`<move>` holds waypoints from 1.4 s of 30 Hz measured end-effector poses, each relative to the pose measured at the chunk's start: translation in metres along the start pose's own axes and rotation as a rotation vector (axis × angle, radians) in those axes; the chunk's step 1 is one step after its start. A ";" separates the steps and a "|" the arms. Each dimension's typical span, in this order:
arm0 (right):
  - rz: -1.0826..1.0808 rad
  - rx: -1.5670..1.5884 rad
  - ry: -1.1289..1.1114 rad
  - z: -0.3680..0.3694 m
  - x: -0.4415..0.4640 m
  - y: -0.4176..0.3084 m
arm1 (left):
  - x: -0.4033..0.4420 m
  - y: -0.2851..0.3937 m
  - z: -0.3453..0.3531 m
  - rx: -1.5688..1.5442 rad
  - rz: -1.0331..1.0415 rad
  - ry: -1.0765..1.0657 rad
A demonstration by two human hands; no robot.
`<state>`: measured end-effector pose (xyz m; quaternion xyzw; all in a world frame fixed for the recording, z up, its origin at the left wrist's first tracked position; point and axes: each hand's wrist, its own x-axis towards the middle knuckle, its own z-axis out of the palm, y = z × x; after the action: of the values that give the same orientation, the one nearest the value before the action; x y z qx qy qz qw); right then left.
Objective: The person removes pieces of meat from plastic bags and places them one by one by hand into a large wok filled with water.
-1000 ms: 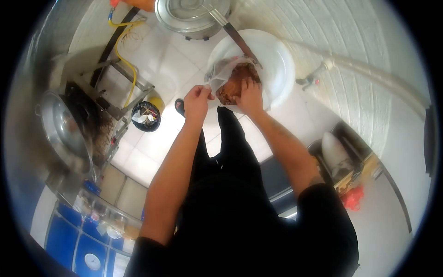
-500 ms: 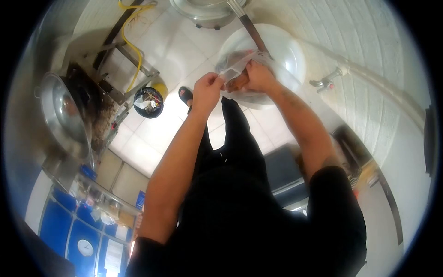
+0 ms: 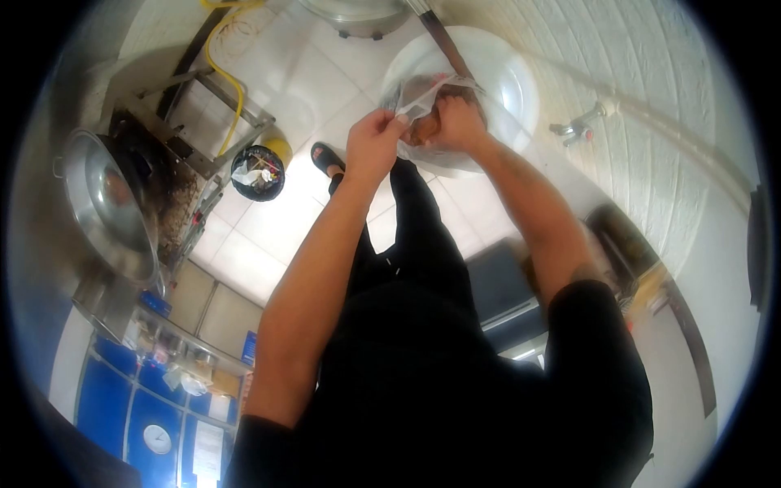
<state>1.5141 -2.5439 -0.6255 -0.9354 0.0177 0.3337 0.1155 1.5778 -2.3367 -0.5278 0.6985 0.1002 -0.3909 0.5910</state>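
Observation:
A clear plastic bag [image 3: 419, 103] with reddish-brown food [image 3: 425, 128] inside lies over the near left part of a wide white basin [image 3: 511, 89]. My left hand [image 3: 376, 140] pinches the bag's edge on its left side. On the other side, my right hand [image 3: 460, 124] reaches into the bag with bent fingers against the food; its fingertips are partly hidden, so what it grips is unclear. A dark handle [image 3: 446, 45] leans across the basin's rim, just above the bag.
A lidded metal pot [image 3: 358, 10] stands at the top. Left are a trash bin [image 3: 259, 173], a yellow hose [image 3: 226, 69] and a large metal pan [image 3: 110, 203] on a stove. A wall tap [image 3: 582, 126] is at the right.
Since a second ago, the view has shifted. My right hand has moved deeper into the bag, and the bag's film now covers more of the food. My left hand keeps its pinch.

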 end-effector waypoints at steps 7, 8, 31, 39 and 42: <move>-0.099 0.067 0.023 0.007 0.005 0.009 | 0.004 -0.005 -0.003 0.062 0.021 0.030; -0.126 0.114 0.054 0.010 0.005 0.012 | 0.005 -0.003 -0.003 0.083 -0.001 0.033; -0.228 0.009 -0.131 -0.020 0.018 0.006 | 0.005 0.021 0.005 0.159 -0.037 0.021; -0.155 0.164 -0.194 0.015 -0.024 -0.032 | -0.002 0.014 -0.003 0.220 -0.026 0.005; -0.083 0.177 -0.086 0.010 -0.058 -0.036 | -0.005 0.004 -0.008 0.221 -0.047 0.003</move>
<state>1.4667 -2.5088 -0.5892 -0.9063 0.0036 0.3656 0.2120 1.5808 -2.3287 -0.5213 0.7576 0.0734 -0.4122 0.5008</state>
